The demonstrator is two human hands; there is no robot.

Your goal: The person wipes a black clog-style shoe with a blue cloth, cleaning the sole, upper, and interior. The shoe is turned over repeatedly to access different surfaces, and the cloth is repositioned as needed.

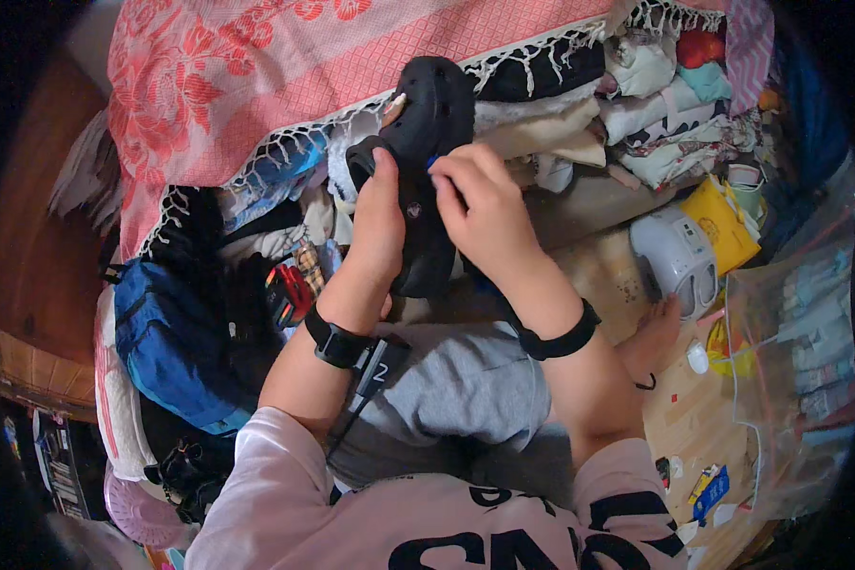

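Observation:
A pair of black foam clogs (434,107) is held up in front of me, the upper one reaching towards the patterned red cloth. My left hand (381,214) grips the clogs from the left side, thumb up along a dark strap or edge. On the right side, my right hand (481,199) has its fingers curled, with thumb and index fingertips pinching a small blue piece (432,162) against the clog. A pale, small charm-like piece (395,107) shows on the upper clog's left side. Most of my left fingers are hidden behind the clogs.
A red and white fringed cloth (292,78) hangs over piled folded clothes (677,107). A blue bag (164,342) lies at the left. To the right are a grey-white appliance (673,256), a yellow bag (719,224) and a clear plastic bag (791,399). Wrappers (709,491) lie on the floor.

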